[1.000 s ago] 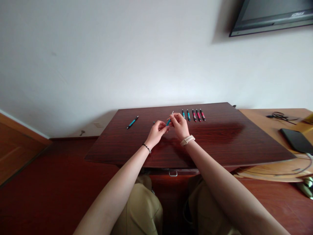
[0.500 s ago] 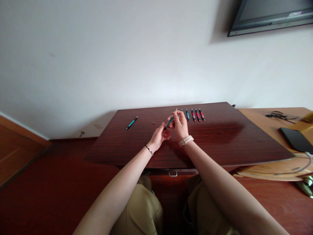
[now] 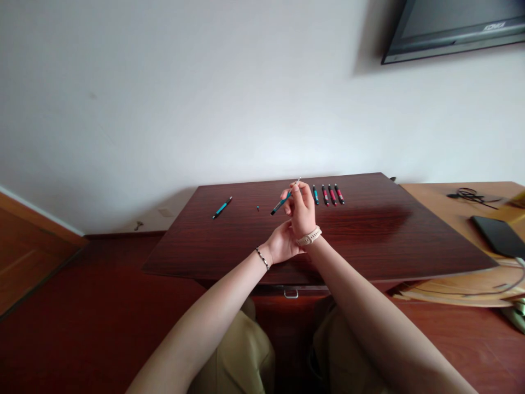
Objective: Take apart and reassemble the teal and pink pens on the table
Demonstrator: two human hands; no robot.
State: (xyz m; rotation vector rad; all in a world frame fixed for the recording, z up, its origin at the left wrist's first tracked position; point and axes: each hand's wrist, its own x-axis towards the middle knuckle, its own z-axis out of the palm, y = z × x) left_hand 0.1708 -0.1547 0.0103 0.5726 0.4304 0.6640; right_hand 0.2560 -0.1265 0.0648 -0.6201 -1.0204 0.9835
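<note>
Holding a teal pen (image 3: 282, 202) in a closed fingertip grip, the right hand (image 3: 302, 210) keeps it raised above the middle of the dark wood surface (image 3: 369, 235), nearer the far edge than the near one. The left hand (image 3: 283, 248) sits just below the right wrist with its fingers curled; whether it has hold of anything cannot be told.

Bare wood lies open on both sides of the hands, widest toward the right edge and the near right corner. Along the far edge, 4 pens (image 3: 327, 195) lie side by side just right of the raised hand: 1 teal, 3 red. A lone teal pen (image 3: 222, 207) rests near the far left corner, and a tiny dark part (image 3: 257, 208) lies between it and the hands.

The held pen is slim, with a teal barrel, a dark lower end pointing left and down, and a pale tip pointing up past the fingers. Any print on it is too small to read.

A wall screen (image 3: 451, 27) at top right bears a logo, blurred beyond reading. A dark tablet (image 3: 498, 235) and a cable (image 3: 470, 195) lie on the lighter desk beside the right edge.
</note>
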